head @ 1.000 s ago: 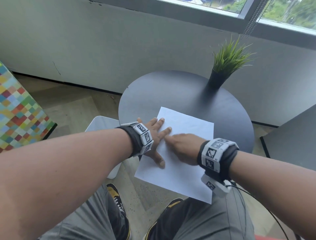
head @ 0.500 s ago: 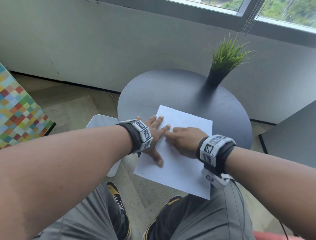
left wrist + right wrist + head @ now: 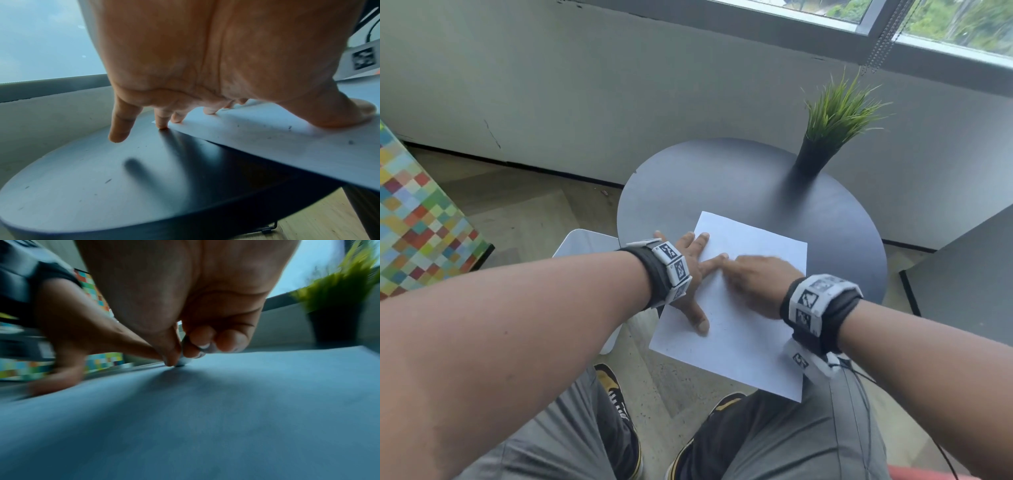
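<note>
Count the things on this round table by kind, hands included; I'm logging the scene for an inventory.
sheet of paper: 1
potted plant: 1
hands: 2, the left hand pressing the sheet, the right hand pinching
small grey thing, too blurred to name: 1
Total: 5

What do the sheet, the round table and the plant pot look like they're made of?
The sheet looks like thin matte white paper: a fine edge, overhanging the table rim. That top is dark, smooth, slightly glossy with soft reflections, maybe painted metal or laminate. The pot is matte black, perhaps plastic or ceramic.
</note>
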Demonstrator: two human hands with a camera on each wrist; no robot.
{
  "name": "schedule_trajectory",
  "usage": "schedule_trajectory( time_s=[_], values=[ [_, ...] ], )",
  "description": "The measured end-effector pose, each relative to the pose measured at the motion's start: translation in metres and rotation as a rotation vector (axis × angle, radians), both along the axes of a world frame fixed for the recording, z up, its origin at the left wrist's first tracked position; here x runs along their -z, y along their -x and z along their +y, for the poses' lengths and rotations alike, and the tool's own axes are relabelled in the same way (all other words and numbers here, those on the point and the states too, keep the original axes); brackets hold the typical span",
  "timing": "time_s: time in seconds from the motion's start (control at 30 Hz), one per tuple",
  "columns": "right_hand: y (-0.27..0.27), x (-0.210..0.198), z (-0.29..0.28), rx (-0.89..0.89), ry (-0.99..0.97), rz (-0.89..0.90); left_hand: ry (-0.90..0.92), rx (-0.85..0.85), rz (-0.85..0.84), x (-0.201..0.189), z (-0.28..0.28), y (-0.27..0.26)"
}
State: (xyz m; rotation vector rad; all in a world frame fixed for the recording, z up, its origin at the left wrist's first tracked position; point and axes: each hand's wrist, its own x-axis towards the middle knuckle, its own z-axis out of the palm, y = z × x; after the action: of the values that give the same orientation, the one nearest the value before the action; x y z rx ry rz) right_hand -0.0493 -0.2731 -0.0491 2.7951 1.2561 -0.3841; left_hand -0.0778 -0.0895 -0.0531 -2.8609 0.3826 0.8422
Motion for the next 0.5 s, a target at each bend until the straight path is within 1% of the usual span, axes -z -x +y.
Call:
schedule_trajectory(
  time_s=[0.07, 0.1, 0.13, 0.23, 0.27, 0.33, 0.4, 0.43, 0.47, 0.5],
  values=[
    [0.025, 0.001, 0.004, -0.188, 0.013, 0.084, -0.010, 0.006, 0.006, -0.001, -0.001, 0.000],
    [0.027, 0.000, 0.001, -0.230, 0.032, 0.089, -0.018, 0.009, 0.006, -0.002, -0.001, 0.000],
    [0.022, -0.001, -0.001, -0.210, 0.045, 0.067, -0.022, 0.010, 0.007, -0.003, -0.001, 0.000],
    [-0.011, -0.002, -0.012, 0.045, 0.009, -0.039, -0.009, 0.007, 0.003, -0.002, -0.001, -0.001],
    [-0.013, -0.001, -0.012, 0.086, 0.004, -0.042, -0.005, 0.005, 0.000, -0.002, -0.001, -0.001],
    [0.003, 0.000, -0.002, 0.012, 0.004, 0.015, 0.002, -0.007, 0.006, -0.001, 0.000, 0.001],
    [0.030, 0.000, 0.004, -0.188, 0.024, 0.111, 0.005, -0.016, 0.014, -0.001, 0.000, 0.002],
    [0.035, 0.000, 0.002, -0.233, 0.042, 0.134, 0.005, -0.015, 0.011, -0.001, 0.000, 0.002],
    [0.030, -0.002, -0.001, -0.218, 0.052, 0.125, 0.008, -0.014, 0.010, -0.002, -0.001, 0.001],
    [0.019, -0.003, -0.004, -0.159, 0.053, 0.095, 0.014, -0.016, 0.009, -0.003, -0.002, 0.001]
  ],
)
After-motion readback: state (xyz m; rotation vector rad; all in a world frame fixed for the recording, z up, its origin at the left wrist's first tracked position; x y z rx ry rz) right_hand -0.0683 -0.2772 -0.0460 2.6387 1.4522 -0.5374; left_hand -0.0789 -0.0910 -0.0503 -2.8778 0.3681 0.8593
